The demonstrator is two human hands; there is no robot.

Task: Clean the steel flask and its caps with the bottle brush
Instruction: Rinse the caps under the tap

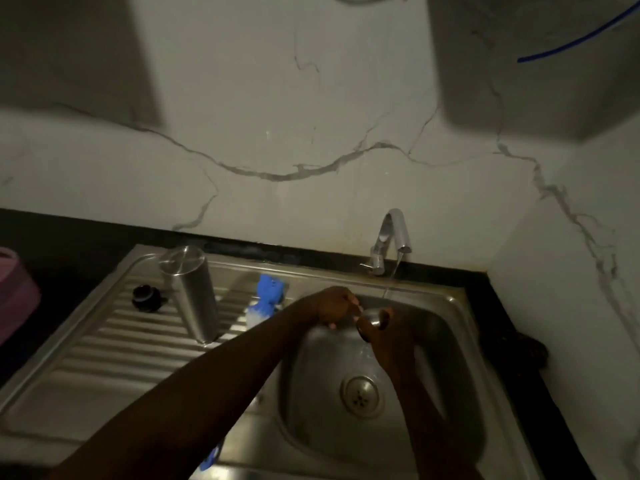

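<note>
Nearest you, both forearms reach out over the sink (460, 306), and a bit of blue shows under your left arm at the front rim; it may be the handle end of the bottle brush (266, 299), though the arm hides the join. Over the basin, your right hand (384, 336) is curled round the steel cap (370, 319), holding it just under the thin stream from the tap (394, 237). Your left hand (337, 304) sits right beside the cap with fingers bent toward it; the light is too dim to say whether it pinches the cap's edge or only touches it, so I cannot tell its grip.

Further back on the ribbed drainboard (104, 341), the brush's blue and white head lies idle, in neither hand. Beside it the steel flask (192, 292) stands upright, apparently mouth down, and the black inner cap (147, 298) rests a little apart to its left. A pink object (15, 292) sits at the far left edge on the dark counter.

My reading: you are on a rinse of the steel cap, somewhere in the middle of the job. Whether the flask and the black cap have already been scrubbed cannot be judged from here; if not, they are what is left
</note>
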